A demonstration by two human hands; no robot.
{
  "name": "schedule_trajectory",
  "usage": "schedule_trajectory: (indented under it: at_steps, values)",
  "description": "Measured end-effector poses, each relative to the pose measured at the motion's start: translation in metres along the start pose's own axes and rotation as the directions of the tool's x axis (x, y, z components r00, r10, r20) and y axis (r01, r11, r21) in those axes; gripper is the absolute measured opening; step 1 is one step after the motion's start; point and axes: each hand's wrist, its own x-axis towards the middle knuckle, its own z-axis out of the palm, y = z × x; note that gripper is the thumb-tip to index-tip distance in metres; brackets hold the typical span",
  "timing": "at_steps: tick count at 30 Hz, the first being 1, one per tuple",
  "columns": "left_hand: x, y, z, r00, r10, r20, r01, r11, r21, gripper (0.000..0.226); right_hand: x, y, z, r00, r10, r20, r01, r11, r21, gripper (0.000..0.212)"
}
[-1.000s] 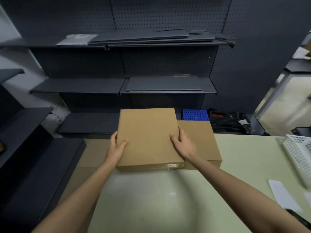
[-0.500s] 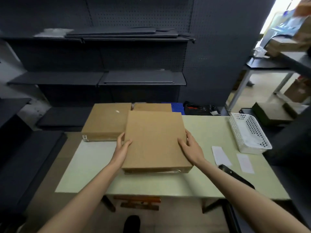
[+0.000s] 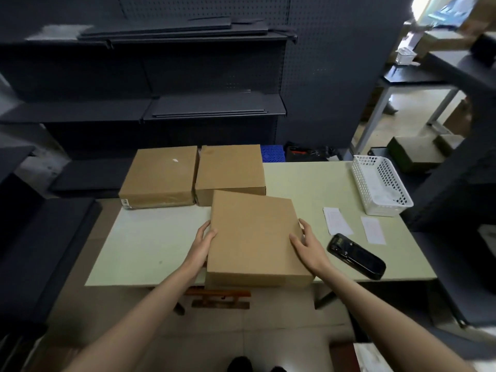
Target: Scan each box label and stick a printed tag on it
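Note:
A flat brown cardboard box (image 3: 253,237) is held between both hands over the front edge of the pale green table (image 3: 150,245). My left hand (image 3: 201,244) grips its left side, thumb on top. My right hand (image 3: 308,245) grips its right side, fingers over the top edge. Two more brown boxes lie side by side at the back: the left box (image 3: 161,178), with a small barcode label on its front corner, and the middle box (image 3: 230,173). A black handheld scanner (image 3: 355,255) lies right of my right hand. Two white printed tags (image 3: 336,220) (image 3: 373,229) lie beyond it.
A white plastic basket (image 3: 381,187) stands at the table's back right corner. Dark metal shelving (image 3: 150,108) fills the wall behind and the left side. A dark rack (image 3: 456,183) stands close on the right. A wooden stool (image 3: 220,298) sits under the table's front edge.
Both hands have brought the box nearer to me and to the right, away from the two back boxes. My view has pulled back, so the scanner and both tags now show fully.

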Motion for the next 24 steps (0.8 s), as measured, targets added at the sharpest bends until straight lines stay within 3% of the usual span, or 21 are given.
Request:
schedule_trajectory:
  at_steps: [10, 16, 20, 24]
  values:
    - [0.002, 0.003, -0.021, 0.996, 0.082, -0.04, -0.076, 0.989, 0.125, 0.052, 0.0, -0.009, 0.033, 0.998, 0.028, 0.059, -0.022, 0.996, -0.085, 0.051]
    - [0.002, 0.026, -0.04, 0.974, 0.174, -0.142, -0.124, 0.945, 0.303, 0.073, 0.013, -0.072, 0.056, 0.983, -0.173, 0.059, 0.178, 0.98, -0.093, 0.043]
    - [-0.004, 0.047, -0.049, 0.944, 0.258, -0.206, -0.116, 0.844, 0.524, 0.069, 0.027, -0.127, 0.083, 0.963, -0.265, 0.047, 0.262, 0.963, 0.067, 0.049]
    - [-0.016, 0.064, -0.056, 0.91, 0.351, -0.221, -0.076, 0.664, 0.744, 0.076, 0.035, -0.164, 0.104, 0.967, -0.246, 0.06, 0.228, 0.95, 0.211, 0.063]
